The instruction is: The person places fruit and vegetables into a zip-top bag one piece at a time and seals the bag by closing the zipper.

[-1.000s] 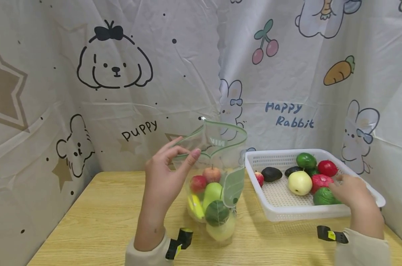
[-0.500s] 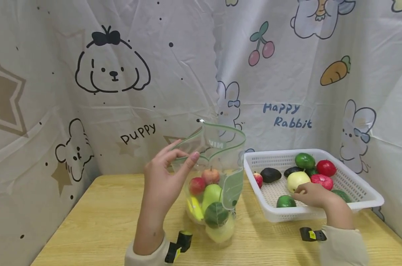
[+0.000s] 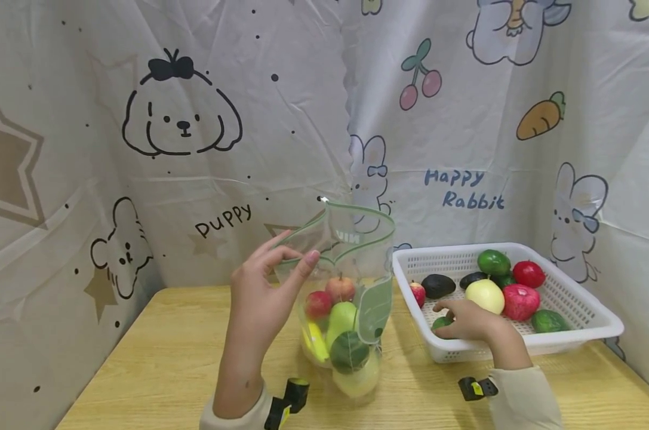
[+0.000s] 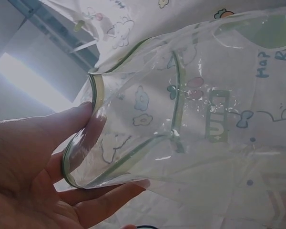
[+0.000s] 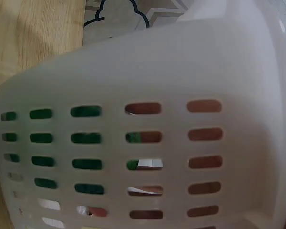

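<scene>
A clear zip bag point(image 3: 375, 257) with a green-edged mouth stands on the table, its top spread open. My left hand point(image 3: 267, 292) pinches the near-left rim between thumb and fingers; the left wrist view shows the thumb on the bag's green zip strip point(image 4: 99, 90). Inside are a green pear point(image 3: 341, 319), red apples point(image 3: 319, 304), something yellow point(image 3: 316, 340), a dark green fruit point(image 3: 349, 352) and a pale round fruit point(image 3: 359, 379). My right hand point(image 3: 471, 319) reaches into the white basket point(image 3: 560, 340), fingers curled round a round green fruit point(image 3: 441, 323), mostly covered.
The basket also holds a pale yellow fruit point(image 3: 484, 295), a red fruit point(image 3: 520, 301), a dark avocado point(image 3: 438, 286) and several others. Its slotted wall point(image 5: 114, 67) fills the right wrist view. A printed curtain point(image 3: 292, 149) hangs behind the wooden table point(image 3: 157, 358).
My right hand has moved left across the basket from its right side. The round green fruit has shifted left to the front-left corner. The left hand keeps holding the bag.
</scene>
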{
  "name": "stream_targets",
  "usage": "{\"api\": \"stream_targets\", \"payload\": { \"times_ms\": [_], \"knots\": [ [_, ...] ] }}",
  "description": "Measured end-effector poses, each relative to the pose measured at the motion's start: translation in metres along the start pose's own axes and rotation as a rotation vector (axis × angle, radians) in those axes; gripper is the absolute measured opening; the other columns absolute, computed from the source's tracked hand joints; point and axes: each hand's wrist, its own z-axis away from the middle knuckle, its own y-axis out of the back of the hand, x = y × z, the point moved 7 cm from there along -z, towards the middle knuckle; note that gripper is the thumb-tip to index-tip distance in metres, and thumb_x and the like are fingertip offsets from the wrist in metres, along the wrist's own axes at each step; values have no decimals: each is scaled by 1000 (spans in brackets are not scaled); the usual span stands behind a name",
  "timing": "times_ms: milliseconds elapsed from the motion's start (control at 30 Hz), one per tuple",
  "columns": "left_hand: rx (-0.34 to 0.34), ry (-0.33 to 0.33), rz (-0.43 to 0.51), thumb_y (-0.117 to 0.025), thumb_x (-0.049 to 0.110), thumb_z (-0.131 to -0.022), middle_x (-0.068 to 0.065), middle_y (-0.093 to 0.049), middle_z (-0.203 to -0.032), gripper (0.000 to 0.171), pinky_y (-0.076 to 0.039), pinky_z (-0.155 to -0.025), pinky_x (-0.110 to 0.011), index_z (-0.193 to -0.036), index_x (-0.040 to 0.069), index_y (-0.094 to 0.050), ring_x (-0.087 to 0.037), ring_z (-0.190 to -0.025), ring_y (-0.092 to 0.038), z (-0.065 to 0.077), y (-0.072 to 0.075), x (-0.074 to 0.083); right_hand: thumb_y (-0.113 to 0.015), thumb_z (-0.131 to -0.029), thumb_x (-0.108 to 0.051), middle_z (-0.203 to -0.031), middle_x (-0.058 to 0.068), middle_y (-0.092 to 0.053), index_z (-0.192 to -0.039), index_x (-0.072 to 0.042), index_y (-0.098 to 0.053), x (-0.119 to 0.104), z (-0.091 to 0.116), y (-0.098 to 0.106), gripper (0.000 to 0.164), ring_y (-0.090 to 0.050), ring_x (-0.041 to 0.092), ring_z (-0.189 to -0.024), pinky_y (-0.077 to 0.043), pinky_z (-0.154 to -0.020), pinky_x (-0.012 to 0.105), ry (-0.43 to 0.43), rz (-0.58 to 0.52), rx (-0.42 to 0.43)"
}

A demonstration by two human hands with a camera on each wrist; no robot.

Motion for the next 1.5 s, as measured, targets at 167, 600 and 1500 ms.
{"api": "stream_targets", "payload": {
  "times_ms": [167,600,1500],
  "knots": [
    [0,0,7,-64,51,-80,-5,-57,-134,37,-35,-105,-63,-79,14,-70,-27,-127,-45,1,0,1,-78,-69,-25,-99,20,-69,-114,0,-60,-1,1,5,54,-63,32,-89,-56,-76,51,3,4,48],
    [-39,-3,43,-65,52,-79,-2,-57,-135,34,-31,-107,-64,-79,18,-70,-23,-127,-44,2,-8,4,-74,-77,-32,-117,33,-59,-133,0,-41,-30,26,65,73,-58,46,-100,-51,-83,65,6,10,469],
    [-364,-210,22,-70,51,-74,0,-50,-141,21,-44,-56,-32,-73,30,-67,-8,-98,-64,20,-39,36,-82,-53,14,-118,24,-54,-122,7,-52,-167,124,112,75,-52,22,-110,-48,-86,9,648,-243,1196]
  ]
}}
